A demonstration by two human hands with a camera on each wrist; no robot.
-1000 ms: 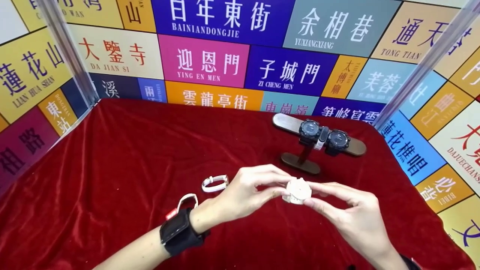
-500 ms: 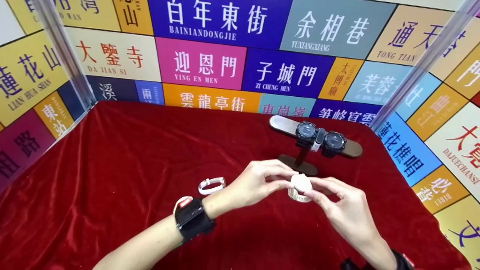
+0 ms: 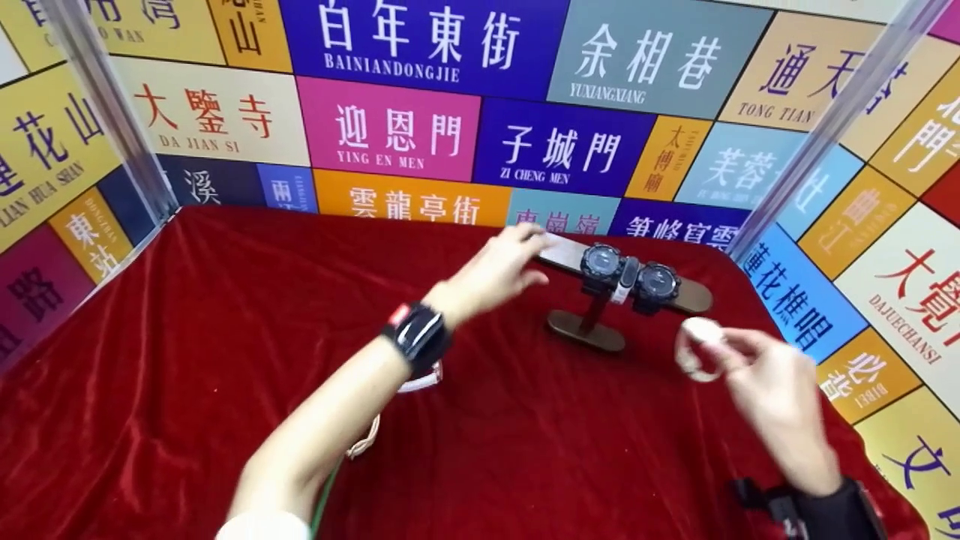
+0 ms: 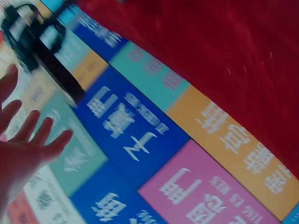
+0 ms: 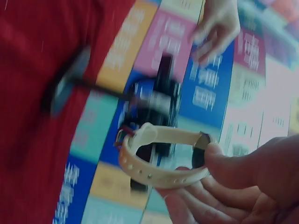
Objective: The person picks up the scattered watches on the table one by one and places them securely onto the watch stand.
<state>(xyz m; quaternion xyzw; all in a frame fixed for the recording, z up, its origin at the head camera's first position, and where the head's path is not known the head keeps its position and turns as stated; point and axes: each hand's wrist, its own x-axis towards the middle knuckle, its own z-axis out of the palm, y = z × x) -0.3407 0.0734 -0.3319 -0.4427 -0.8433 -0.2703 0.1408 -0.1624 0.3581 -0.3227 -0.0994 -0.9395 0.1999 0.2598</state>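
My right hand (image 3: 780, 394) pinches a cream-white wristwatch (image 3: 703, 331) by its case, clear of the cloth. In the right wrist view its strap (image 5: 156, 174) is buckled into a loop, with my thumb on the case. My left hand (image 3: 491, 274) holds nothing and reaches to the left end of the watch stand (image 3: 561, 252), fingers spread in the left wrist view. Two black round-dial watches (image 3: 601, 262) and a slim smart band (image 3: 623, 282) with a pale strap sit around the stand's bar. The left fingertips overlap the bar's end in the head view.
A white band (image 3: 421, 383) and a cream strap (image 3: 365, 438) lie on the red velvet cloth (image 3: 202, 360), partly hidden by my left forearm. Behind stands a colourful lettered backdrop (image 3: 390, 127), with clear posts (image 3: 825, 127) at the corners.
My left hand has let go of the cream-white watch and moved up to the stand's left end. The right hand has carried the watch to the right, nearer the stand's right side.
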